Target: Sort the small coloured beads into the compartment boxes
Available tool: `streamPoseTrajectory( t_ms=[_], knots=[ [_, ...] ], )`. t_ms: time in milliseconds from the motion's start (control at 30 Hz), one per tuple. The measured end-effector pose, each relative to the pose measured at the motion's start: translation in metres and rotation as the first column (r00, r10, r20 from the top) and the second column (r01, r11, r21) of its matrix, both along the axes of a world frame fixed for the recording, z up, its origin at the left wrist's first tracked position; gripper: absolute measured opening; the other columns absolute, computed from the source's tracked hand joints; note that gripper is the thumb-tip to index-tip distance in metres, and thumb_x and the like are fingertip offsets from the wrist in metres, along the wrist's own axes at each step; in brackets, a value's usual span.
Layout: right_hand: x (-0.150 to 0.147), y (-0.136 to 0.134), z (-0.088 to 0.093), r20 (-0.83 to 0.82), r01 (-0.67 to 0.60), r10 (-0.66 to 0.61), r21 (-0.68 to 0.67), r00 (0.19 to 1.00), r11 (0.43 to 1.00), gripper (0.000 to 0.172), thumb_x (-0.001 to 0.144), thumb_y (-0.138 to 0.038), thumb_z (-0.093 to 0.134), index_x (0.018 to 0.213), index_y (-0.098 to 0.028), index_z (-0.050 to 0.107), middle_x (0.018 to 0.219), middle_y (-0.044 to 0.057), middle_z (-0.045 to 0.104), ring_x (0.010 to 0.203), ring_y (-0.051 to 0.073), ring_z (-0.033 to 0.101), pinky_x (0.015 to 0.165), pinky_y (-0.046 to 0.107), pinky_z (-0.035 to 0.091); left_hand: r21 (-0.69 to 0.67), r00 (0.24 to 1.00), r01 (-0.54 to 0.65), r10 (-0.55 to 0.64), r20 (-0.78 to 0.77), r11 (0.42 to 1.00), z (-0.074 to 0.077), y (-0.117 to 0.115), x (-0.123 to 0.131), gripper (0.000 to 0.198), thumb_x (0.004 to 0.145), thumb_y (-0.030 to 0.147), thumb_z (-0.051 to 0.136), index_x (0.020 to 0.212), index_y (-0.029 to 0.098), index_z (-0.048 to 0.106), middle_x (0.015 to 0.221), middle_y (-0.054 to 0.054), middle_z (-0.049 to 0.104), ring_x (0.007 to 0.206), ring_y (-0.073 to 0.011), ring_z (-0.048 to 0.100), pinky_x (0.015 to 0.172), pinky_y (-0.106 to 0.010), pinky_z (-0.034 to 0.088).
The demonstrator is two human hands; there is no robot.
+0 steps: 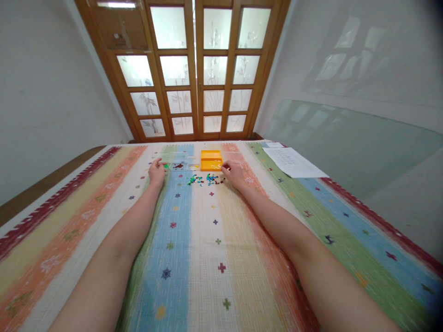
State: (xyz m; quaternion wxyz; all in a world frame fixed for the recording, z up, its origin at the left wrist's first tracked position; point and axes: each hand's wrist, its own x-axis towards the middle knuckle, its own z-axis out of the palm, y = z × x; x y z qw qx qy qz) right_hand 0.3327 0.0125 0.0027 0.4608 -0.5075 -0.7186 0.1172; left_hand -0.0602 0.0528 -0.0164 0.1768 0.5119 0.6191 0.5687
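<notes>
A striped tablecloth [207,258] formed the background. The right hand [234,174] had bent fingers just beside the yellow box [206,165]; the left hand [157,172] curled near green pieces [166,166]. Grasp could not be told. Mixed pieces [212,177] spread crosswise between, nearer the right.

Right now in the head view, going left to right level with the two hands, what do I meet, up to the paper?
Left hand, green pieces, dark red pieces, yellow pieces, orange box, right hand, white paper.
</notes>
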Motion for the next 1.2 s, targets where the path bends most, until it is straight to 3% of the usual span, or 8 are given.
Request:
streamPoseTrajectory(
  t_ms=[100,300,600,867,1200],
  knots=[
    [0.010,0.011,-0.004,-0.062,0.095,-0.095,0.008,0.994,0.995,0.015,0.088,-0.028,0.057,0.091,-0.021,0.070,0.093,0.005,0.075,0.085,0.022,0.065,0.082,0.035,0.050,0.002,0.994,0.021,-0.021,-0.111,1.000,0.003,-0.005,0.008,0.047,0.092,0.018,0.049,0.135,0.016,0.066,0.109,-0.008,0.078,0.071,-0.0161,0.065,0.077,-0.029,0.055],
    [0.027,0.024,-0.009,-0.125,0.165,-0.163,0.008,0.979,0.986,0.018,0.084,-0.023,0.055,0.090,-0.020,0.072,0.096,0.008,0.076,0.091,0.025,0.067,0.087,0.038,0.052,-0.045,0.922,0.183,-0.187,-0.339,0.982,0.012,-0.020,0.032,0.037,0.096,0.024,0.053,0.127,0.019,0.074,0.107,-0.008,0.079,0.089,-0.0221,0.070,0.093,-0.036,0.054],
    [0.032,0.024,-0.008,-0.145,0.239,-0.242,-0.040,0.959,0.970,0.030,0.085,-0.020,0.053,0.104,-0.018,0.077,0.110,0.011,0.079,0.103,0.027,0.069,0.099,0.042,0.052,-0.143,0.701,0.391,-0.395,-0.594,0.909,0.016,-0.035,0.055,0.033,0.097,0.027,0.054,0.119,0.023,0.078,0.113,-0.008,0.077,0.100,-0.0239,0.069,0.096,-0.037,0.053],
    [0.033,0.025,-0.011,-0.129,0.244,-0.250,-0.061,0.960,0.968,0.032,0.090,-0.022,0.054,0.113,-0.017,0.076,0.120,0.013,0.077,0.111,0.028,0.069,0.105,0.044,0.051,-0.172,0.548,0.522,-0.483,-0.683,0.835,0.017,-0.038,0.064,0.030,0.097,0.028,0.055,0.115,0.023,0.079,0.114,-0.009,0.075,0.113,-0.0274,0.064,0.107,-0.043,0.048],
    [0.033,0.030,-0.017,-0.031,0.289,-0.291,-0.048,0.956,0.956,0.036,0.087,-0.020,0.051,0.111,-0.017,0.078,0.116,0.014,0.077,0.108,0.029,0.068,0.102,0.045,0.052,-0.249,0.374,0.618,-0.557,-0.741,0.746,0.016,-0.043,0.075,0.038,0.101,0.034,0.052,0.132,0.026,0.073,0.139,-0.008,0.070,0.134,-0.0275,0.056,0.121,-0.045,0.038]
  ],
)
